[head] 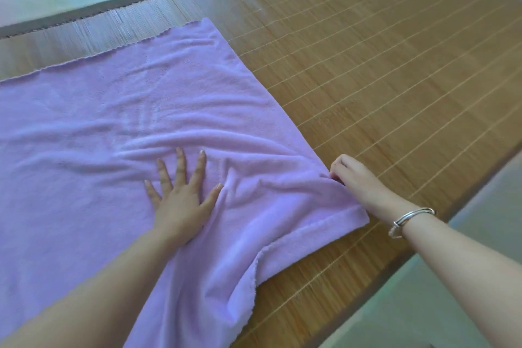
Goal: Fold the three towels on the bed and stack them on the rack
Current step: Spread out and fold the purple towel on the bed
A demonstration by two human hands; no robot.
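Towel (pixel 118 110) unlabelled; left hand (pixel 180 198) presses flat, right hand (pixel 353 178) pinches edge.

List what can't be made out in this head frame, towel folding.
- Purple towel: left and near parts cut off by the frame edges, so full extent unknown.
- Right hand fingertips: curled at the towel's edge, tucked under cloth; exact pinch unclear.
- Towel under left hand and forearm: hidden.
- Other two towels and rack: out of frame.
- Bamboo mat under towel: covered.

Bright, even daylight with only faint soft shadows. A pale glare washes the far left. Detail is slightly soft throughout, and wide-angle distortion bends straight lines near the edges.
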